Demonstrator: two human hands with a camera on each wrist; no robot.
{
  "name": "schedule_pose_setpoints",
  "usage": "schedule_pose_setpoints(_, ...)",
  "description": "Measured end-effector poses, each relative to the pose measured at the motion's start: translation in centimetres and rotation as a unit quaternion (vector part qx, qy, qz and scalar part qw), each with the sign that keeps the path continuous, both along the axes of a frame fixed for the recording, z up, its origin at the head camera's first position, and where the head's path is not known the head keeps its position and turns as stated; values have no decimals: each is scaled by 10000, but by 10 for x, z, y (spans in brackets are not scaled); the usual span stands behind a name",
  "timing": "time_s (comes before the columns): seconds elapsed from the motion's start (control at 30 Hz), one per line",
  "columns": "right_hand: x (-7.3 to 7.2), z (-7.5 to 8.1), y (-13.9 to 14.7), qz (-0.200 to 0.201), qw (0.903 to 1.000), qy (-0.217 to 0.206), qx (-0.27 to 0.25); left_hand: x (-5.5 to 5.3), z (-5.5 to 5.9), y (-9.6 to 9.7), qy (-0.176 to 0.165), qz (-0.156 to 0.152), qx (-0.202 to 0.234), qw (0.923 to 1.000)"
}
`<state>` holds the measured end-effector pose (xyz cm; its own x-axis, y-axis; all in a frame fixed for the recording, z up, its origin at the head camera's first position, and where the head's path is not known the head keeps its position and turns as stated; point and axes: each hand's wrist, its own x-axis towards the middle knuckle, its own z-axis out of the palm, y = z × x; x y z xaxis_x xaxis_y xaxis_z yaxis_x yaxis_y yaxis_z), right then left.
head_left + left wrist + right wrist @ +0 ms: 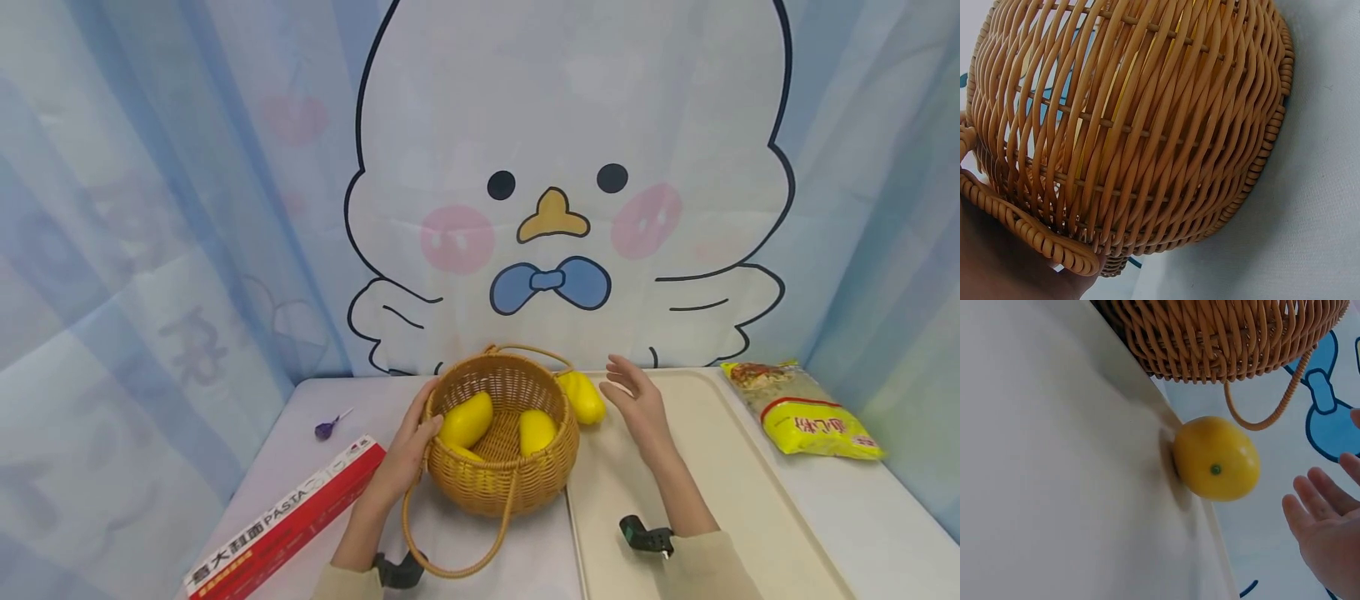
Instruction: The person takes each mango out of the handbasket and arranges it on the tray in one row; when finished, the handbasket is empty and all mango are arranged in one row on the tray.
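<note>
A round wicker basket (498, 483) stands in the middle of the table, one handle folded down towards me and the other at the back. My left hand (405, 450) holds its left rim, thumb over the edge. Inside lie yellow mangoes: one on the left (468, 420), one on the right (537, 432), and another partly hidden behind the front wall. Another yellow mango (583, 398) rests on the cream tray (626, 483), right beside the basket. To the right of that mango, my right hand (641, 408) is raised with fingers spread, apart from it and holding nothing.
A red-and-white pasta box (288, 517) lies at the left, with a purple lollipop (325, 430) behind it. At the back right is a yellow bag of pasta (806, 412). A curtain with a cartoon bird (570, 100) hangs behind the table.
</note>
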<state>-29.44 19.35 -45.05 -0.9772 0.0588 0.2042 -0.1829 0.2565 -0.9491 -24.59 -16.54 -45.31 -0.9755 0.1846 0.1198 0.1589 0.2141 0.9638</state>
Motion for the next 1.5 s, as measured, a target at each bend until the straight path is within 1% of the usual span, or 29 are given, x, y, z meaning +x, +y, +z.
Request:
schedule_pose_setpoints(0.13,3,4,-5,256,9993,228,-121,0,0,0,-24,-24,28,10000)
schedule_pose_setpoints(0.27,7,10,-13,461,9975,534,-3,0,0,0,-28,-30,33,10000)
schedule_pose_setpoints(0.37,10,16,-19,624,9945,824,138,0,0,0,-20,-1,12,10000)
schedule_pose_setpoints(0.47,14,22,-26,822,9907,1073,116,0,1,0,-2,7,-11,10000)
schedule_pose_setpoints(0.6,18,30,-35,1052,9867,1234,114,0,0,-1,11,-5,-13,10000)
schedule_pose_setpoints(0.7,20,35,-41,1153,9849,1265,281,-1,-1,-1,3,-16,-4,10000)
schedule_pose_setpoints(0.8,22,41,-48,1193,9823,1321,589,-1,-2,-1,-6,-33,18,10000)
schedule_pose_setpoints(0.93,23,49,-57,1314,9766,1400,971,-1,-1,-1,-12,-35,56,10000)
schedule_pose_setpoints(1.03,22,55,-65,1494,9716,1429,1155,0,-1,0,-32,-28,79,10000)
schedule_pose_setpoints(1.13,20,60,-71,1704,9647,1436,1400,0,0,-1,-35,-28,96,9999)
schedule_pose_setpoints(1.2,19,64,-75,1901,9580,1379,1645,0,0,-1,-55,-25,114,9999)
schedule_pose_setpoints(1.37,16,71,-83,2416,9342,1107,2378,-2,-1,-1,-64,-20,133,9999)
schedule_pose_setpoints(1.5,15,75,-90,2629,9173,823,2876,-2,-2,-1,-47,-18,133,9999)
